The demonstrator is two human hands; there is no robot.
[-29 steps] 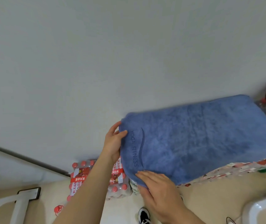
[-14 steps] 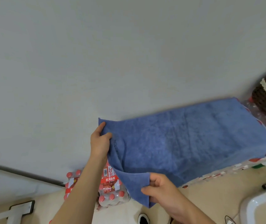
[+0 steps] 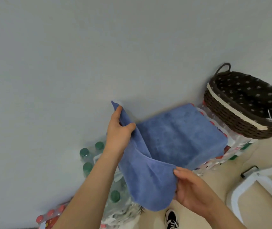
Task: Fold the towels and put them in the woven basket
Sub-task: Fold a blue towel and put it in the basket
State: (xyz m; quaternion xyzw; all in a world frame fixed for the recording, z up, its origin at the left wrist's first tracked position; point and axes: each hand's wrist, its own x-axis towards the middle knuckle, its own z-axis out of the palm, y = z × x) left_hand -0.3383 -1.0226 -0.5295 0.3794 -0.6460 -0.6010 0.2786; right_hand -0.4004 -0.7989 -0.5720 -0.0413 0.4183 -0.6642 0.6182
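Towel point(image 3: 178, 138) is lying just left of basket point(image 3: 227, 116), with the end away from basket hanging raised. Left hand point(image 3: 118, 134) and right hand point(image 3: 193, 192) are each pinching 1 corner. Looking soft, light, floppy; corners seem the best grip.

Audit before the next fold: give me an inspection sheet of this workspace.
Surface: wrapped packs under the towel and basket.
Job's things: towel, blue, one end lifted, the rest flat; basket at its right, no towel visible inside.
Clutter: green-capped bottles, red-capped bottles.
Grippers: left hand grips the far corner; right hand pinches the near corner.
Cables: nothing seen.
Surroundings: wall, floor, white frame, shoe.
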